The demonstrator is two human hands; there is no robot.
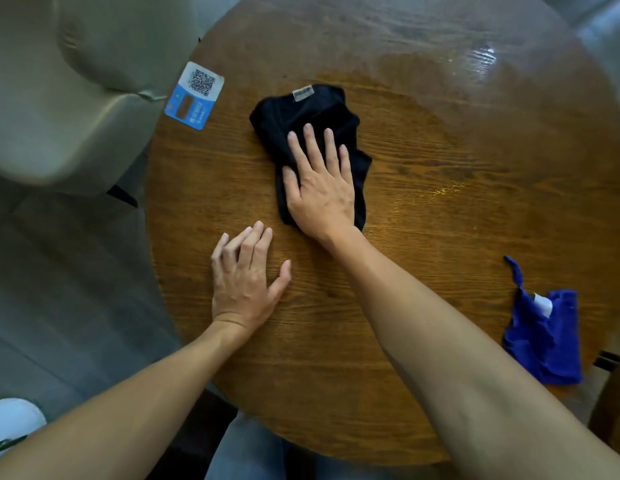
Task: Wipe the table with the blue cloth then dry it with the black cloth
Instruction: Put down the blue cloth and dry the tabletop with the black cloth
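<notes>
A round brown wooden table (pixel 423 237) fills the view. The black cloth (pixel 312 112) lies crumpled left of the table's middle, and my right hand (pixel 319 185) presses flat on its near part with fingers spread. My left hand (pixel 244 282) rests palm down on the bare wood just in front of the cloth, holding nothing. The blue cloth (pixel 544 337) lies bunched at the table's right edge, away from both hands. The far part of the tabletop shines wet.
A blue and white QR-code card (pixel 194 95) is stuck near the table's left edge. A beige padded chair (pixel 59 98) stands close against the table on the left. Grey tiled floor (pixel 66 289) shows below it.
</notes>
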